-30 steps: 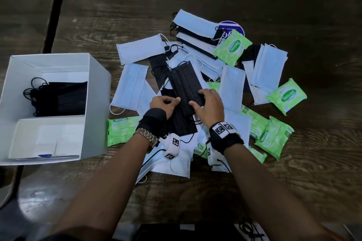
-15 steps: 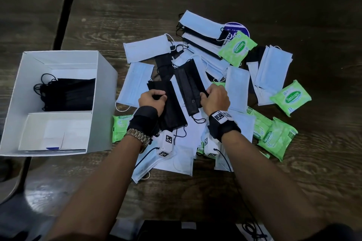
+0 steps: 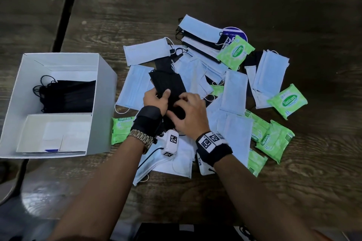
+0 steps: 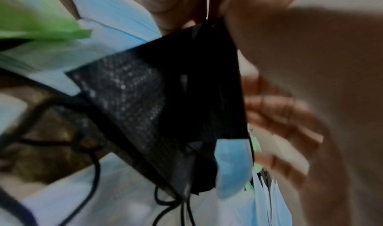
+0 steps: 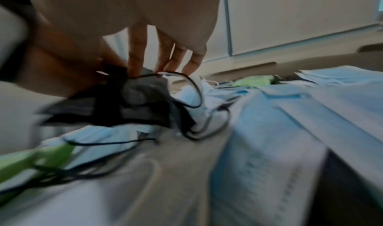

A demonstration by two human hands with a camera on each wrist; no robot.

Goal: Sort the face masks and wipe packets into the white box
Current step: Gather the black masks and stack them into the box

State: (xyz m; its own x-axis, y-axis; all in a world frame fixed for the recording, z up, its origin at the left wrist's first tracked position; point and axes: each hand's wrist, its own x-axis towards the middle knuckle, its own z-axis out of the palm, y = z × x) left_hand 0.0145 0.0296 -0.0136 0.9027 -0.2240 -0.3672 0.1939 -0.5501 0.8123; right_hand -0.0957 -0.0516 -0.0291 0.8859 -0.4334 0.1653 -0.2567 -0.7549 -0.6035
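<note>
Half a second ago the hands held two black masks apart; now the left hand (image 3: 156, 98) and right hand (image 3: 188, 115) pinch them together as one black bundle (image 3: 168, 84) above the pile. This bundle seems ready for the white box (image 3: 103, 92), where other black masks (image 3: 68, 96) already lie in the far compartment

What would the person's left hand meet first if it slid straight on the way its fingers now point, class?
Probably the black masks the left hand already grips; beyond them, a white mask, though depth is unclear.
</note>
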